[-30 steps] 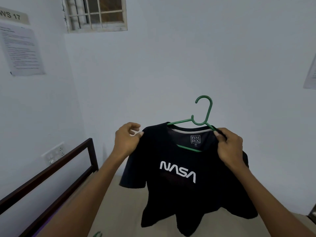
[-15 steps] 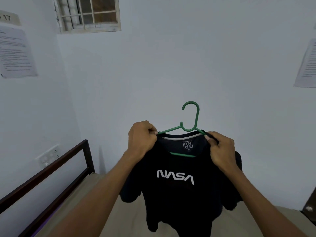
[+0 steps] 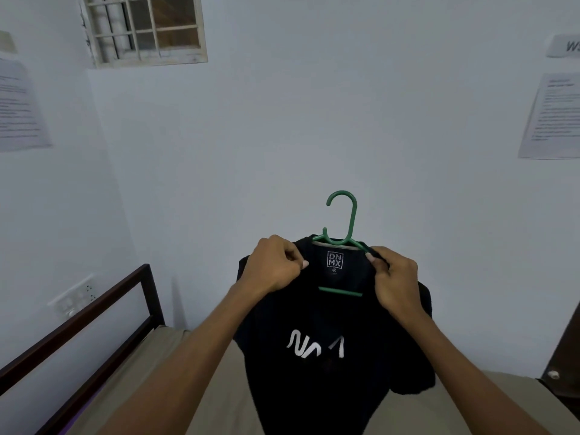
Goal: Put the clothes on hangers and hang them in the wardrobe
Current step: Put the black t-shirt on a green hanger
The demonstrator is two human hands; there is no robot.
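A dark bed frame point(image 3: 94, 312) runs along the left wall, with a beige mattress point(image 3: 204, 387) beside it. Above the mattress, the left hand point(image 3: 273, 268) pinches the left shoulder of a black T-shirt point(image 3: 314, 387), its grip closed on the cloth near the collar. The green hanger point(image 3: 343, 215) sits inside the neck opening, hook upright above the collar and lower bar showing through it. The right hand point(image 3: 397, 277) has its grip curled round the shirt's right shoulder at the hanger's arm. A printed sheet point(image 3: 552, 117) hangs on the right wall.
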